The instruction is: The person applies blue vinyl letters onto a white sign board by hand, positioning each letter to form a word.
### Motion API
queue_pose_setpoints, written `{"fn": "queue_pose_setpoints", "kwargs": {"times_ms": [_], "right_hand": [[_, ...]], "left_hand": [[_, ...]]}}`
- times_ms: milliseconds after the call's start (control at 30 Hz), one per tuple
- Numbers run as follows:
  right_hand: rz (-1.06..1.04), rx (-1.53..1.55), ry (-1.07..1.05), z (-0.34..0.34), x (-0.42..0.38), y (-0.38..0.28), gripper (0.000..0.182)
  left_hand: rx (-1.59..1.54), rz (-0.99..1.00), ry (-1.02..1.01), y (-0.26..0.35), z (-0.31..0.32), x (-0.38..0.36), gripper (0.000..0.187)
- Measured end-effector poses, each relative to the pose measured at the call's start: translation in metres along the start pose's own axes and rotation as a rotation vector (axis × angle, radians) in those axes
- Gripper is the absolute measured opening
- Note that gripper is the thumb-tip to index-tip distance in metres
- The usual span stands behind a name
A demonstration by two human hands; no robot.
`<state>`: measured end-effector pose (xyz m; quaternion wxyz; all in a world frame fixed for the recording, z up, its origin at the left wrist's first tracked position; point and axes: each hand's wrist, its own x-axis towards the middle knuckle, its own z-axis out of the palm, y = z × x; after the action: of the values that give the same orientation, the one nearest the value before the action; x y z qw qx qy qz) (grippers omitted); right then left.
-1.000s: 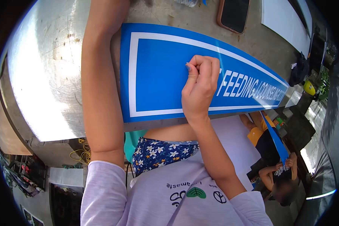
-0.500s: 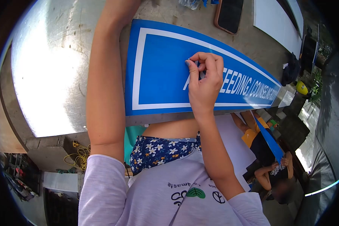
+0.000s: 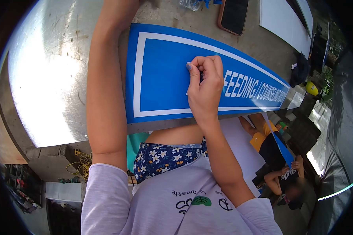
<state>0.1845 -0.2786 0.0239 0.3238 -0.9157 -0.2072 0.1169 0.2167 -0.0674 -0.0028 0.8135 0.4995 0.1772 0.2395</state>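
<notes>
A long blue sign [image 3: 164,74] with a white border and white lettering, partly reading "FEEDING / COUNSELING", lies on the metal-topped table. Above its left half is my right hand [image 3: 206,80], thumb and forefinger pinched together and covering some letters. A tiny pale bit shows at the fingertips, too small to make out. My left arm reaches up along the sign's left end. My left hand [image 3: 123,8] is at the top edge of the view, mostly cut off, its fingers blurred.
A phone [image 3: 233,16] lies beyond the sign, near crumpled clear plastic and blue scraps [image 3: 198,4]. White panels [image 3: 284,27] rest at the far right. Another person [image 3: 288,172] below right holds a blue strip. A yellow cord [image 3: 82,164] lies at lower left.
The view has shifted slightly, moving the sign a little left in frame. My right hand, still pinched, has gone slightly left, uncovering more lettering. Blurred left fingers now show at the top.
</notes>
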Motion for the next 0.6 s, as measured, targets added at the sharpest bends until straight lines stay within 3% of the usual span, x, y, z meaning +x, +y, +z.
{"fn": "queue_pose_setpoints", "kwargs": {"times_ms": [333, 433, 600], "right_hand": [[0.084, 0.181, -0.095, -0.015, 0.001, 0.002, 0.001], [0.269, 0.759, 0.014, -0.020, 0.005, 0.013, 0.010], [0.115, 0.420, -0.045, -0.016, 0.002, 0.019, 0.015]], "left_hand": [[0.034, -0.023, -0.015, 0.005, 0.000, 0.000, 0.041], [0.087, -0.054, 0.038, 0.011, 0.007, -0.003, 0.042], [0.025, 0.040, -0.011, -0.006, -0.003, 0.004, 0.042]]}}
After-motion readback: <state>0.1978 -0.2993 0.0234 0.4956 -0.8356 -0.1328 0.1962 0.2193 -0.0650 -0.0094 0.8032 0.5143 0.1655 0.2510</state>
